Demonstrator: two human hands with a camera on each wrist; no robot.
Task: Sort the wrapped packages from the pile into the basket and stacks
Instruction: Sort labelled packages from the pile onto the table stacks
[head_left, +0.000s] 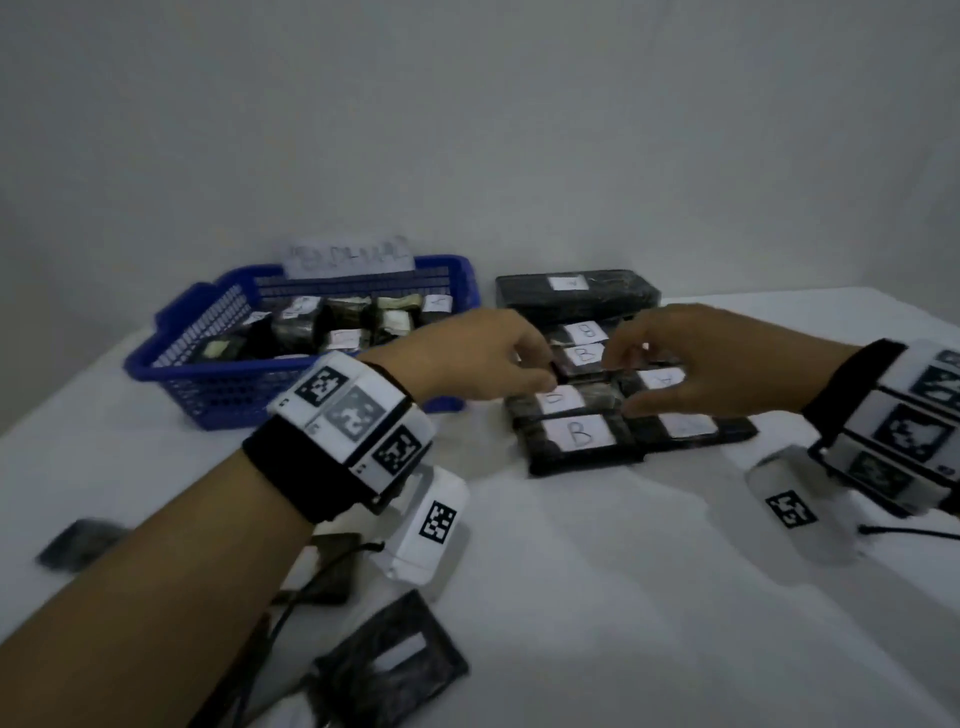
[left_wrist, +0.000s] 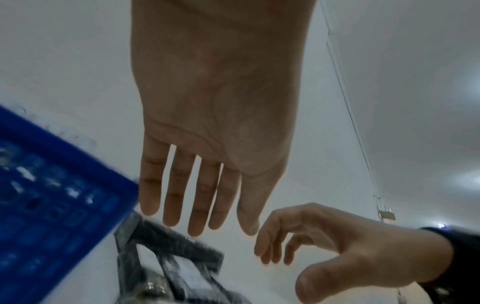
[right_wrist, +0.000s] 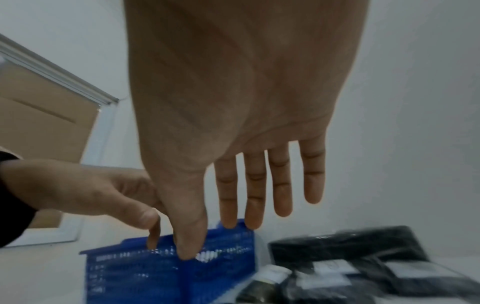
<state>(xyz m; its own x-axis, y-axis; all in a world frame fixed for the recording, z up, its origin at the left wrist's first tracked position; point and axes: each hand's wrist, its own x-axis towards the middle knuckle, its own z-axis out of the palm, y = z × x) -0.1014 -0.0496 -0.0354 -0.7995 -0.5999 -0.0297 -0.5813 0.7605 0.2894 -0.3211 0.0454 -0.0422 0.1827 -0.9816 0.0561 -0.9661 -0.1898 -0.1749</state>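
Worktop (head_left: 649, 597), white cloth-covered: bare stretch across the near right; far edge meets a pale wall.

Blue perforated plastic basket (head_left: 218, 384), far left, holding small dark film-wrapped packages with white labels; paper sign on its back rim, writing blurred.

Stacks of flat black film-wrapped packages (head_left: 582, 441), just right of the basket, lying in rows; glossy crinkled wrap, white rectangular labels handwritten "B", and "A" on one to the right. One long black wrapped package (head_left: 576, 296) lies behind them by the wall.

Loose dark wrapped packages (head_left: 395, 670), near left corner, blurred.

Left hand (head_left: 467, 358): over the stacks' left side, fingers (left_wrist: 171, 185) straight and slightly spread, holding nothing; contact with the packages cannot be told.

Right hand (head_left: 691, 364): over the stacks' right side, fingers (right_wrist: 280, 181) extended, holding nothing.

Both wrists carry black bands with white marker-printed blocks.
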